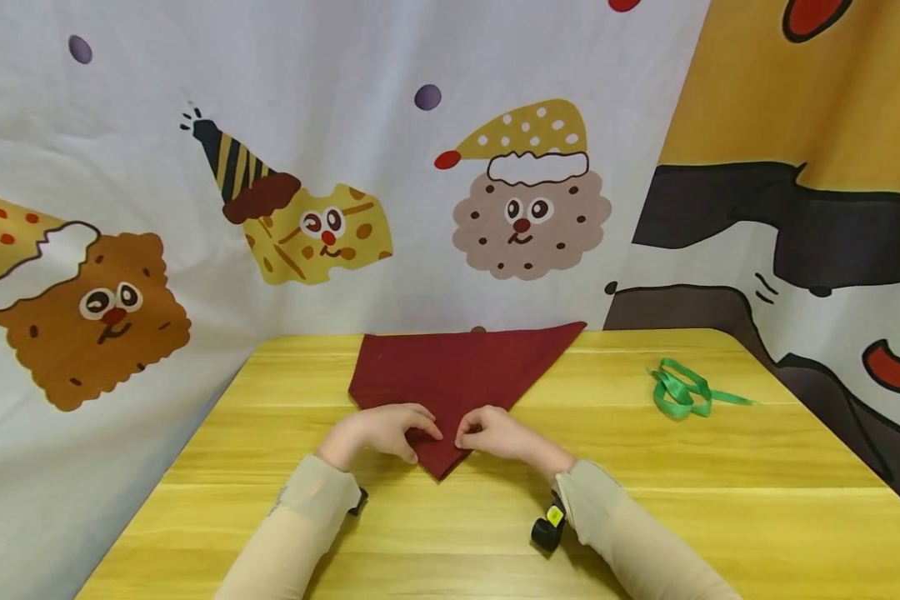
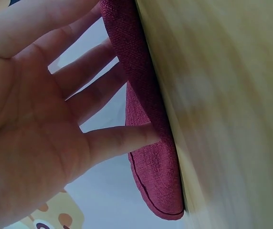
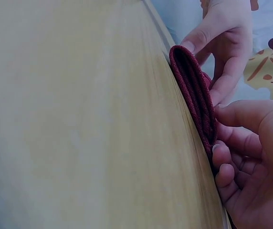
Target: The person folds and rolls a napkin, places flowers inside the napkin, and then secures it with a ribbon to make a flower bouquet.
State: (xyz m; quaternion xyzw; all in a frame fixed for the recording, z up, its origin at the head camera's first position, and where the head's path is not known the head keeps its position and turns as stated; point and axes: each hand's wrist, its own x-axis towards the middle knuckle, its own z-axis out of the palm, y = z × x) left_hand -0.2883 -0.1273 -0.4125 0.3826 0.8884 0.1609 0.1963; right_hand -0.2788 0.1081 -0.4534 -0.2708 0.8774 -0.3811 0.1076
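A dark red cloth [image 1: 450, 367], folded in layers and pointed at its near end, lies flat on the wooden table. My left hand [image 1: 382, 429] rests on its left side near the point. In the left wrist view, that hand [image 2: 46, 114] has its fingers mostly straight, with the tips touching the cloth [image 2: 151, 171]. My right hand [image 1: 498, 435] pinches the right edge, thumb and forefinger close together. The right wrist view shows the right hand [image 3: 256, 152] at the layered edge of the cloth [image 3: 191, 90], other fingers curled beside it.
A loosely looped green ribbon [image 1: 682, 392] lies at the right rear of the wooden table [image 1: 720, 517]. Behind the table hangs a white curtain [image 1: 405, 50] with cartoon prints.
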